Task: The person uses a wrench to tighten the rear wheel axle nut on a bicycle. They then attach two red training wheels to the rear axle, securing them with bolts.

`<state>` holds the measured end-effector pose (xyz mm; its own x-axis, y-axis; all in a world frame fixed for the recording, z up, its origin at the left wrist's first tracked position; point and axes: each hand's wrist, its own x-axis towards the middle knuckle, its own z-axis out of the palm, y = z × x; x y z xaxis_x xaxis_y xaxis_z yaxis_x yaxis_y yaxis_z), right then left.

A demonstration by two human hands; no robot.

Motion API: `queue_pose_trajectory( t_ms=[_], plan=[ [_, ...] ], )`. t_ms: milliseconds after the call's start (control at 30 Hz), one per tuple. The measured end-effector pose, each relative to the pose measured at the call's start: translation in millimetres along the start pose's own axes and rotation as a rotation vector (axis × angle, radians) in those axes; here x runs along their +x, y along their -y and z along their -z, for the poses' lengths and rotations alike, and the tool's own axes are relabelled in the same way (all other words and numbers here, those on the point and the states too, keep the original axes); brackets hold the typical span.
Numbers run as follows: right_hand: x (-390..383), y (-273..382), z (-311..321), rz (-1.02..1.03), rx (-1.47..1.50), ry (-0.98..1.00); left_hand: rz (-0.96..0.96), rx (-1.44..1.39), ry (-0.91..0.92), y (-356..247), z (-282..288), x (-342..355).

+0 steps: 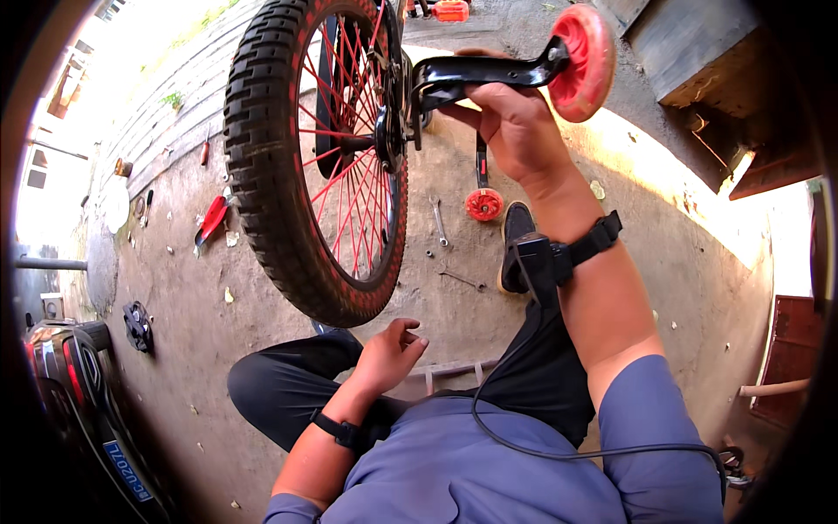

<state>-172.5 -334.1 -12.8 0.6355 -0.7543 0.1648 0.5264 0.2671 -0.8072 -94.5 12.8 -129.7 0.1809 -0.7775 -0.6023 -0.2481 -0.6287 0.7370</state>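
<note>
A small bicycle wheel with a black knobby tyre [262, 166] and red spokes hangs upside down in front of me. My right hand [511, 122] grips a black training-wheel bracket [489, 74] at the axle; a red training wheel [580, 61] sits at the bracket's outer end. My left hand [388, 354] rests low by my knee, fingers loosely curled, holding nothing. A second red training wheel with its bracket [483, 201] lies on the concrete ground beyond.
A spanner [438, 223] and small loose parts lie on the ground near my shoe [515, 240]. A red tool [211, 218] lies at the left. A scooter [78, 393] stands at lower left. A wooden structure [698, 61] stands at upper right.
</note>
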Motion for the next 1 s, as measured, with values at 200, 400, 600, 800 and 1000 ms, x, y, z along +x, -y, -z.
queue_pose_trajectory(
  t_ms=[200,400,600,800,1000],
  plan=[
    [-13.1,3.3,0.6,-0.058,-0.229,0.015,-0.010,0.008,0.019,-11.5,2.0,1.0],
    [-49.0,-9.3,28.5,-0.018,-0.435,0.181,-0.008,-0.046,0.019,-11.2,0.8,4.1],
    [-122.8,-27.6,61.4,-0.079,-0.997,0.707,-0.148,-0.096,-0.011,-33.4,-4.7,7.0],
    [-168.4,-79.5,37.8,-0.679,-0.519,0.837,-0.242,-0.106,0.056,-37.2,-13.6,15.6],
    [-172.0,-99.5,15.9,-0.917,-0.591,0.999,-0.123,-0.060,0.073,-10.3,-27.6,19.1]
  ],
)
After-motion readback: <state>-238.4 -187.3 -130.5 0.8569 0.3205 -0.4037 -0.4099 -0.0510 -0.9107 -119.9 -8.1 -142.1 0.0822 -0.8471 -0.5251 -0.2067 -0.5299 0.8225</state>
